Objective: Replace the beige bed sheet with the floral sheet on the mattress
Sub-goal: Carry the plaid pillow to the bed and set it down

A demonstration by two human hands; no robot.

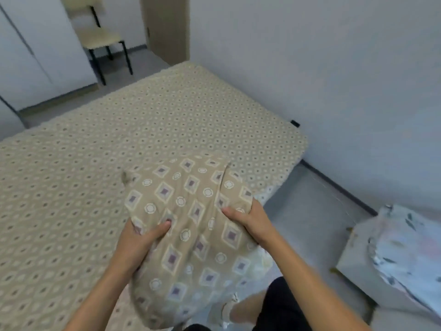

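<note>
Beige sheet (143, 130) still covers mattress; both hands, left hand (140, 237) and right hand (248, 219), grip beige pillow (191, 223), fingers curled into it; floral sheet (405, 254) lies unused right of fingers.

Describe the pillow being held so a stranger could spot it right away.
Start at the bed with the beige sheet, then come to its near right corner. The pillow is lifted there, gripped by the left hand and right hand. Its diamonds and circles are far larger than the sheet's small dots.
</note>
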